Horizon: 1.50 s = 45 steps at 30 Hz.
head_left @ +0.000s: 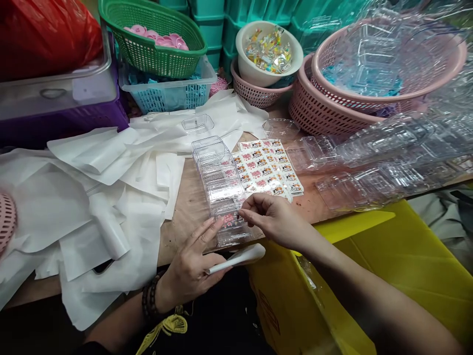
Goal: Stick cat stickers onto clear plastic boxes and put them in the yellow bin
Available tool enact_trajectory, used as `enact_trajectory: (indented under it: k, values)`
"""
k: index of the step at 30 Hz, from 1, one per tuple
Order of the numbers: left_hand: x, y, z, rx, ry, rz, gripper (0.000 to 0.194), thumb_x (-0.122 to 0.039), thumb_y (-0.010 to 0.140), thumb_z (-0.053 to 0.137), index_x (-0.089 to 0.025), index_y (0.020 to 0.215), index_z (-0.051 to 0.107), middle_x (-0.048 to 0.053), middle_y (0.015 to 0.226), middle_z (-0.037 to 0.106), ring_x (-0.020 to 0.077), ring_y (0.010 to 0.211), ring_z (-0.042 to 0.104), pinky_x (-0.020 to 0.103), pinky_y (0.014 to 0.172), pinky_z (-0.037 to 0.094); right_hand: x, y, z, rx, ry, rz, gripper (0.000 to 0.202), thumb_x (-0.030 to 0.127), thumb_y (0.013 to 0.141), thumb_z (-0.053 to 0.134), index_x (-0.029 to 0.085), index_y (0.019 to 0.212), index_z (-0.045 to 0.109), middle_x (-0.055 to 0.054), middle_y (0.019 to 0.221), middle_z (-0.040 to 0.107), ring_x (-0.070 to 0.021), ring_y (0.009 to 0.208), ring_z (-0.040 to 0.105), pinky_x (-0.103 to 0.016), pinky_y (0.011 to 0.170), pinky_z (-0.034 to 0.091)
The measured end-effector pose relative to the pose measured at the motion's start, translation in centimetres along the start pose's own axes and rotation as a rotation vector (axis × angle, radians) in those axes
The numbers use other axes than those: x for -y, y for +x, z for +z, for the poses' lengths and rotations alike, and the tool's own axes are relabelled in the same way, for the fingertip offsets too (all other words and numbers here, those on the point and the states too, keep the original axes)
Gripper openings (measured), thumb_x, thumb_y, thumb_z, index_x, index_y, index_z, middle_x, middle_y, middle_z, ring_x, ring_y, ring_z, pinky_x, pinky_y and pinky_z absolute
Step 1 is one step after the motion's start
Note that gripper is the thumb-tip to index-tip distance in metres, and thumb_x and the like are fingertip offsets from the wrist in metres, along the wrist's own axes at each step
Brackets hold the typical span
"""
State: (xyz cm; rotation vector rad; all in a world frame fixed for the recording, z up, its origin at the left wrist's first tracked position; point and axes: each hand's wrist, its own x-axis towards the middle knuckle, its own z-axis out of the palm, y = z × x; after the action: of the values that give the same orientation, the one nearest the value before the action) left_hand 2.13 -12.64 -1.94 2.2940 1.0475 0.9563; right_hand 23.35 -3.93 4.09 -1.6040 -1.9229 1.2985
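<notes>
My left hand (pixel 190 266) grips a curled white sticker sheet (pixel 242 257) between thumb and fingers. Its outstretched fingertips press on a pink printed sticker (pixel 228 220) lying on the nearest clear plastic box. My right hand (pixel 271 217) is closed in a pinch at the right end of this sticker, over the same box. Beyond it runs a row of nested clear plastic boxes (pixel 218 172), reaching toward the back of the table. Just right of the row lies a pile of cartoon sticker sheets (pixel 264 167).
White backing papers (pixel 129 197) cover the table's left side. More clear plastic boxes (pixel 388 143) lie to the right. At the back stand a green basket (pixel 158 59), a white bowl (pixel 246 61) of small wrapped pieces and pink baskets (pixel 328 113). A yellow box (pixel 417 261) is below the table edge.
</notes>
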Motion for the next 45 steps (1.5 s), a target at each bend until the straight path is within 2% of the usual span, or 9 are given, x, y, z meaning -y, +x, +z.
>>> enact_trajectory:
  k: [5, 8, 11, 17, 20, 24, 29, 38, 45]
  values:
    - [-0.1, 0.1, -0.1, 0.034, 0.055, -0.018, 0.011, -0.017, 0.091, 0.062, -0.018, 0.084, 0.07, 0.012, 0.155, 0.044, 0.0302, 0.146, 0.035, 0.048, 0.117, 0.037, -0.4, -1.0, 1.3, -0.196, -0.433, -0.178, 0.013, 0.03, 0.089, 0.062, 0.018, 0.093, 0.064, -0.001, 0.061, 0.062, -0.0153, 0.055, 0.056, -0.026, 0.056, 0.039]
    - [-0.3, 0.2, -0.1, 0.029, 0.055, -0.013, 0.011, -0.018, 0.091, 0.063, -0.018, 0.083, 0.071, 0.013, 0.154, 0.045, 0.032, 0.146, 0.033, 0.05, 0.116, 0.037, -0.6, -1.7, 1.0, -0.318, -0.517, -0.214, 0.037, 0.034, 0.091, 0.061, 0.015, 0.122, 0.058, 0.0, 0.061, 0.061, -0.017, 0.052, 0.056, -0.028, 0.054, 0.041]
    - [-0.5, 0.1, -0.4, 0.01, 0.011, -0.006, 0.011, -0.018, 0.09, 0.063, -0.018, 0.082, 0.072, 0.015, 0.154, 0.044, 0.0326, 0.147, 0.031, 0.051, 0.116, 0.036, -0.2, -3.3, -0.2, -0.464, -0.432, -0.241, 0.032, 0.041, 0.093, 0.059, 0.016, 0.112, 0.063, -0.002, 0.066, 0.062, -0.0167, 0.057, 0.058, -0.028, 0.058, 0.045]
    - [-1.0, -1.2, -1.9, -0.126, -0.186, -0.144, 0.018, -0.022, 0.09, 0.065, -0.019, 0.073, 0.071, 0.012, 0.131, 0.064, 0.0275, 0.13, 0.056, 0.039, 0.106, 0.049, -0.1, -7.8, -0.1, 0.089, 0.022, -0.269, 0.032, 0.047, 0.08, 0.075, 0.021, 0.096, 0.066, -0.004, 0.091, 0.068, -0.0167, 0.081, 0.064, -0.025, 0.07, 0.052]
    - [-1.2, -1.5, -3.0, -0.161, -0.153, -0.273, 0.011, -0.028, 0.09, 0.066, -0.02, 0.093, 0.071, 0.01, 0.123, 0.067, 0.0235, 0.114, 0.065, 0.034, 0.094, 0.055, -0.9, -8.6, 1.4, 0.025, 0.196, -0.141, 0.019, 0.038, 0.088, 0.066, 0.019, 0.086, 0.063, -0.001, 0.075, 0.064, -0.0128, 0.065, 0.058, -0.022, 0.057, 0.048]
    - [-2.4, -0.7, -4.2, -0.278, 0.195, -0.163, 0.076, -0.049, 0.073, 0.081, -0.017, 0.136, 0.052, 0.017, 0.141, 0.055, 0.0333, 0.129, 0.052, 0.049, 0.107, 0.043, -0.7, -9.0, 2.6, -0.011, 0.146, -0.197, 0.01, 0.029, 0.089, 0.064, 0.018, 0.088, 0.064, -0.002, 0.076, 0.068, -0.0123, 0.065, 0.06, -0.022, 0.058, 0.047]
    - [-3.5, 0.8, -4.3, 0.052, 0.135, -0.06, 0.02, -0.041, 0.085, 0.072, -0.021, 0.085, 0.073, 0.001, 0.078, 0.075, 0.021, 0.081, 0.068, 0.038, 0.086, 0.047, 0.6, -9.8, 2.8, -0.006, 0.054, -0.264, 0.017, 0.031, 0.093, 0.058, 0.019, 0.082, 0.065, -0.001, 0.069, 0.067, -0.0113, 0.059, 0.058, -0.022, 0.056, 0.045]
    - [-1.4, 1.5, -4.8, 0.519, -0.498, -0.536, 0.03, -0.044, 0.079, 0.075, -0.015, 0.084, 0.08, 0.004, 0.066, 0.074, 0.0103, 0.052, 0.058, 0.019, 0.047, 0.041, -0.6, -9.8, 3.1, -0.132, 0.011, -0.304, 0.016, 0.03, 0.091, 0.063, 0.019, 0.08, 0.067, -0.001, 0.065, 0.07, -0.0126, 0.055, 0.061, -0.023, 0.054, 0.049]
    - [1.5, 1.1, -3.9, 0.69, -1.129, -1.023, 0.054, -0.048, 0.043, 0.095, -0.012, 0.077, 0.074, 0.002, 0.064, 0.072, 0.0114, 0.051, 0.063, 0.021, 0.05, 0.049, -2.5, -11.3, 3.6, -0.555, -0.447, -0.93, 0.031, 0.008, 0.085, 0.068, 0.029, 0.107, 0.074, -0.005, 0.098, 0.078, -0.0213, 0.092, 0.073, -0.035, 0.084, 0.058]
